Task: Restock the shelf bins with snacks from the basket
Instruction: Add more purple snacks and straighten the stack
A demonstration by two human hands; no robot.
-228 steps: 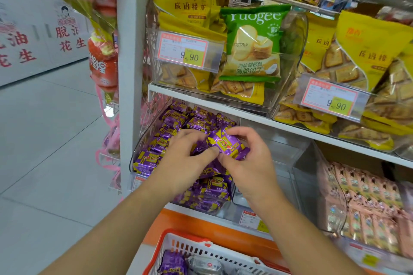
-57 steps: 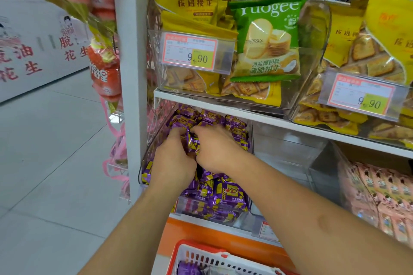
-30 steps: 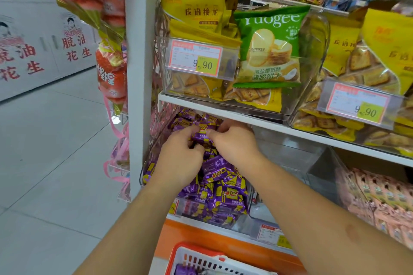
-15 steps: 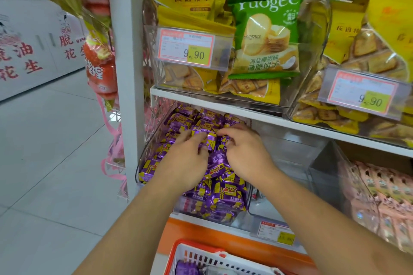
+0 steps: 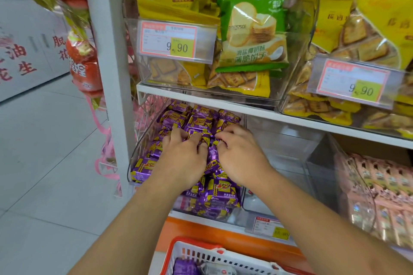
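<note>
While both hands, left hand (image 5: 183,158) and right hand (image 5: 240,156), press curled fingers among heaped purple foil-wrapped snack packets (image 5: 201,123), whether either holds one cannot be told; packets risk sliding over the clear plastic bin (image 5: 136,147) front.

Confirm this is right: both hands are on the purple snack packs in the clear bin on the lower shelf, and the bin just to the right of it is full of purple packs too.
One detail is wrong. The head view shows the left hand and right hand on the purple snack packs in the clear bin, but the neighbouring bin to its right holds no purple packs; it looks empty.

Bare forearms, no sleeves; left hand (image 5: 185,158), right hand (image 5: 240,156) ungloved.
</note>
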